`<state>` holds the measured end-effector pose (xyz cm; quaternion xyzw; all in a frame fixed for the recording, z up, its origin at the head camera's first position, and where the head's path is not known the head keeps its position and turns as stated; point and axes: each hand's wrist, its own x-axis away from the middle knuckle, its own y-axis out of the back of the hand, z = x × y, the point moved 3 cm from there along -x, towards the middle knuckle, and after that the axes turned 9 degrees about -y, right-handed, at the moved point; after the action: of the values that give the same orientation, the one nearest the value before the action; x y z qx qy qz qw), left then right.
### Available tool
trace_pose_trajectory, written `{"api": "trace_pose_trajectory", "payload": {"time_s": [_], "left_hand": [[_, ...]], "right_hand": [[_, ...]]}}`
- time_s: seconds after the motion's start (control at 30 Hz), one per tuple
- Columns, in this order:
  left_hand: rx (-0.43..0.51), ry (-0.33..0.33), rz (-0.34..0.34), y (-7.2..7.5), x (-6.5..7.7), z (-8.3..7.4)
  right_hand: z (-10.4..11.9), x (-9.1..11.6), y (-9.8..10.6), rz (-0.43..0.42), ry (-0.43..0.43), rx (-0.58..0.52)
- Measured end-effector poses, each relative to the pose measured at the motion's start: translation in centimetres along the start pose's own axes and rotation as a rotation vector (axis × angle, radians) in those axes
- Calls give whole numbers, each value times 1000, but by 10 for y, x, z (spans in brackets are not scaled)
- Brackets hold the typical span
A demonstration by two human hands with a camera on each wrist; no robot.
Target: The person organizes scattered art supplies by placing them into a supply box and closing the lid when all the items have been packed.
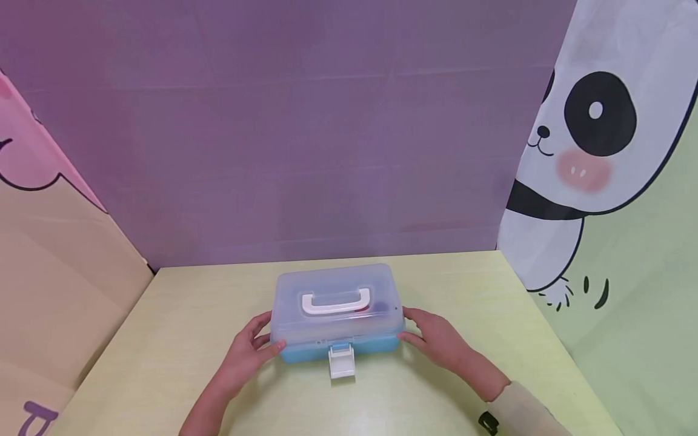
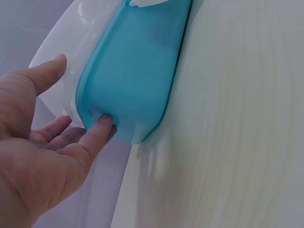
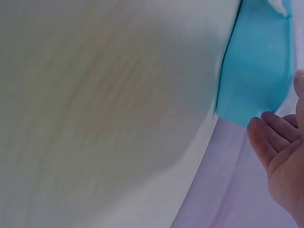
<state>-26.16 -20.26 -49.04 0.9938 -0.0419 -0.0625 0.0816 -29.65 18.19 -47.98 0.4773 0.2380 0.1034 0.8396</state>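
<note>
A plastic storage box with a translucent lid and a light-blue base sits on the table. Its lid is down, with a white carrying handle on top. The white latch at the front sticks outward, away from the base. My left hand is at the box's left end; in the left wrist view its fingertips touch the blue end wall and the thumb is spread apart. At the right end, my right hand has its fingertips right at the base's edge, fingers loosely extended.
The pale wooden table runs back to a purple backdrop. A panda-printed panel stands along the right side, and a pink and beige panel along the left. A small black object shows by the right sleeve.
</note>
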Motion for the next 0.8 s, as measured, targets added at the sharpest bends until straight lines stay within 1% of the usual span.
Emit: {"api": "trace_pose_trajectory", "payload": {"time_s": [0.1,0.23,0.43,0.6,0.8], "left_hand": [[1,-6,7,0,1,-1],[-17,-24,15,1,1,0],[-66,-31,14,-1,1,3],[-117,-47,-5,-4,-2,2],[-218,-35,-23,-5,-2,2]], "right_hand": [[2,-1,-3,42,-49,-116],[4,-2,-6,48,-67,-171],[8,-3,-6,54,-110,-245],[10,-3,-7,38,-134,-245],[13,-4,-9,38,-175,-250]]}}
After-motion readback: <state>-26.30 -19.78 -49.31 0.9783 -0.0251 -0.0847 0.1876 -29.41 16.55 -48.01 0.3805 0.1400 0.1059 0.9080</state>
